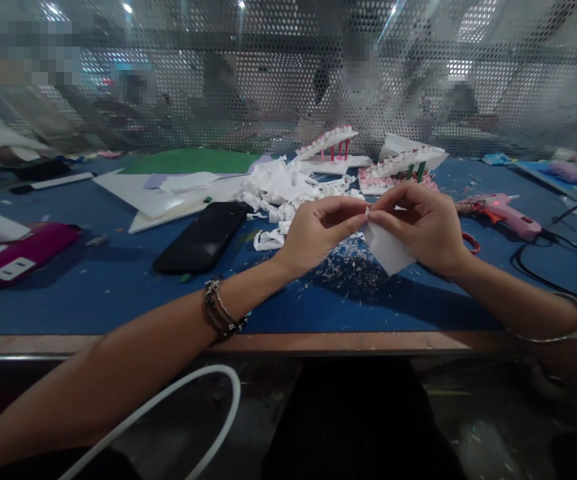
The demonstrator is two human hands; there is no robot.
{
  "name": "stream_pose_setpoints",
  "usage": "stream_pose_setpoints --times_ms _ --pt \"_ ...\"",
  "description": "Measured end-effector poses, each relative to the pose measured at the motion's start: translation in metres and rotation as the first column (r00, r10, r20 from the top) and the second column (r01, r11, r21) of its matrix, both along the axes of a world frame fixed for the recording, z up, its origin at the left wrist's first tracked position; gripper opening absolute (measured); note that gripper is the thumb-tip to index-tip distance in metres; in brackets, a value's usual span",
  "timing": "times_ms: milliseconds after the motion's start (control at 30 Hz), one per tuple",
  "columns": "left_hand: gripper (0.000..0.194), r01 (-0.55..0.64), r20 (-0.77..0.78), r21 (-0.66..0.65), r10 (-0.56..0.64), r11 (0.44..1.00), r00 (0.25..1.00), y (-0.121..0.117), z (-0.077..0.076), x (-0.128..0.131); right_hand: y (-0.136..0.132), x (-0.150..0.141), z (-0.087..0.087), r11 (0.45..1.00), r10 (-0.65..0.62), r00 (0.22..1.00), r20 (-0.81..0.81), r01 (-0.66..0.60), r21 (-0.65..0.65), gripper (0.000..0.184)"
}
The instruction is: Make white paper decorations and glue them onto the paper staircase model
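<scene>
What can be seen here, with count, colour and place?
paper piece: 1, white, held, centre
crumpled paper: 1 pile, white, centre
phone: 1, black, left of centre
flat sheets: several, green, white, behind phone
models: 2, mostly white, behind paper piece
glue gun: 1, pink, right
ring: 1, red, right
boxy object: 1, purple, far left
scraps: many, white, beneath paper piece
cords: some, black, right
loose items: some, multicoloured, far right
cable: 1, white, front
table: 1, blue, centre
screen: 1, grey, back
left hand: 1, centre
right hand: 1, centre
</scene>
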State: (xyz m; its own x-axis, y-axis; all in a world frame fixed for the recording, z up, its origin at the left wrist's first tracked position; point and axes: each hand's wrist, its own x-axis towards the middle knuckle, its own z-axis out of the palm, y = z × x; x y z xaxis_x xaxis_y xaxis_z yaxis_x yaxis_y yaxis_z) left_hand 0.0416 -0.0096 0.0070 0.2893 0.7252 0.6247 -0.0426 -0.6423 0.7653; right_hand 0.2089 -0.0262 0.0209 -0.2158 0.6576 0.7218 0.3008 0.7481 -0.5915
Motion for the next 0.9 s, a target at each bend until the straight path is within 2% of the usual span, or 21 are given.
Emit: stream_pose_setpoints --times_ms 133,300,467,600,767,900 --pt "0.015 0.038 0.005 -0.043 -0.038 0.998 0.999 -0.0011 -0.0001 -0.0001 -0.0009 0.0012 0.0012 0.999 0.01 0.999 0.032 -0.011 0.043 0.006" --pt "0.012 0.082 0.012 -0.023 -0.082 0.996 0.997 0.0015 0.0 -0.0002 0.0004 0.0025 -0.0003 0.998 0.015 1.0 0.026 -0.017 0.057 0.009" --pt "0.014 -0.003 -0.032 -0.01 0.002 1.0 0.999 0.0039 0.0 -0.0015 0.0039 0.0042 0.0001 0.998 0.058 0.997 0.046 -0.059 0.024 0.008" --pt "0.014 -0.087 -0.106 0.05 0.092 0.995 0.99 0.0028 0.0019 -0.0033 0.0048 0.0039 0.0004 0.994 0.11 0.991 0.082 -0.11 -0.001 0.015" --pt "0.015 -0.135 -0.14 0.099 0.148 0.986 0.979 0.0012 0.0027 -0.0032 0.0021 0.0039 0.0011 0.993 -0.002 0.989 0.15 -0.016 0.119 0.006" --pt "0.017 -0.118 -0.129 0.067 0.126 0.991 0.984 0.0024 0.0007 -0.0029 0.0008 0.0058 0.0036 0.969 -0.096 0.961 0.26 0.03 0.246 0.011"
